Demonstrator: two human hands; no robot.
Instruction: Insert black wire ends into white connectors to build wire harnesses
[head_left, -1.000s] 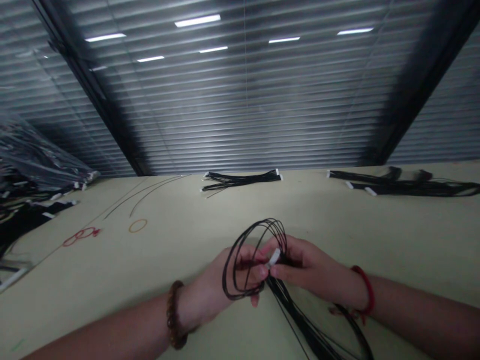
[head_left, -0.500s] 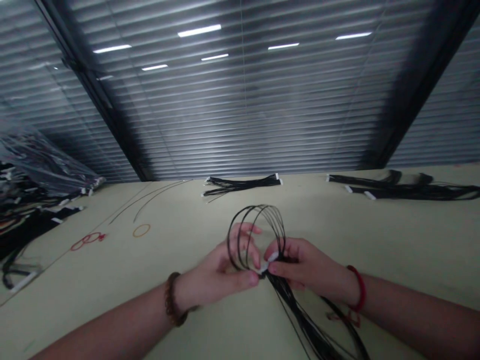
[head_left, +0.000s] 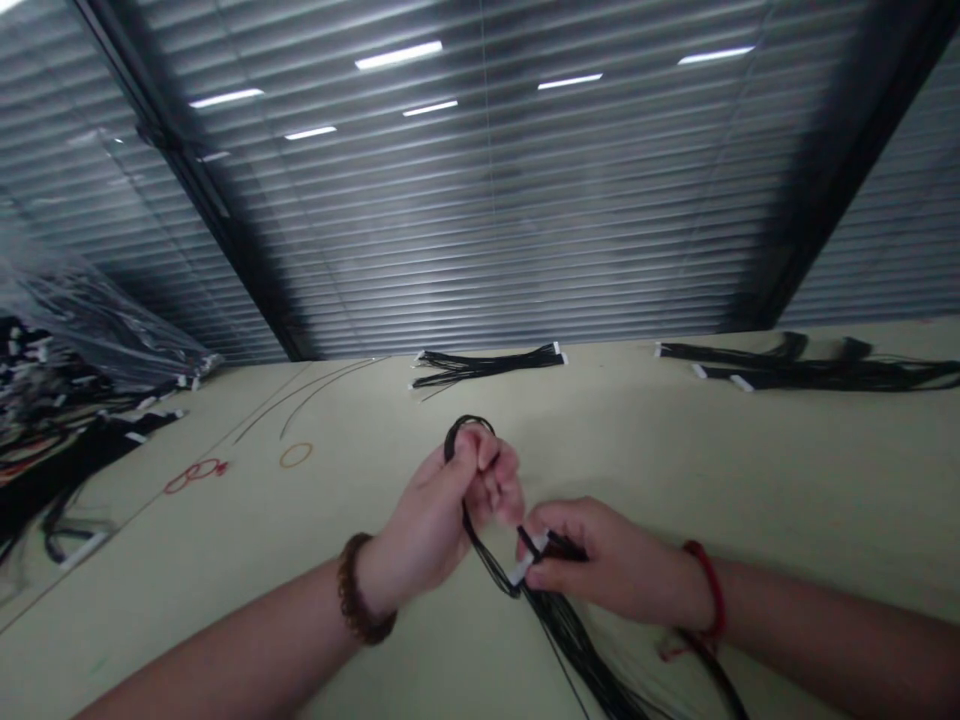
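Note:
My right hand [head_left: 600,555] pinches a white connector [head_left: 527,566] at the end of a bundle of black wires. The long part of the wire bundle [head_left: 585,650] runs down from it toward the bottom of the view. My left hand [head_left: 457,495] is closed around a loop of the black wires [head_left: 482,550] to the left of the connector. The loop's top shows above the curled fingers, and part of it is hidden in the palm. Both hands are held above the pale table [head_left: 360,540], a small gap between them.
Black wire bundles with white connectors lie at the back middle [head_left: 491,366] and back right [head_left: 825,375]. On the left are a yellow ring [head_left: 296,455], a red looped cord [head_left: 195,474], and a pile of wire bundles [head_left: 82,440] with a clear plastic bag [head_left: 112,320]. Window blinds rise behind the table.
My left hand has closed around the wires, gathering the spread loops into one narrow strand. It has moved slightly up and away from the connector, which stays in my right hand.

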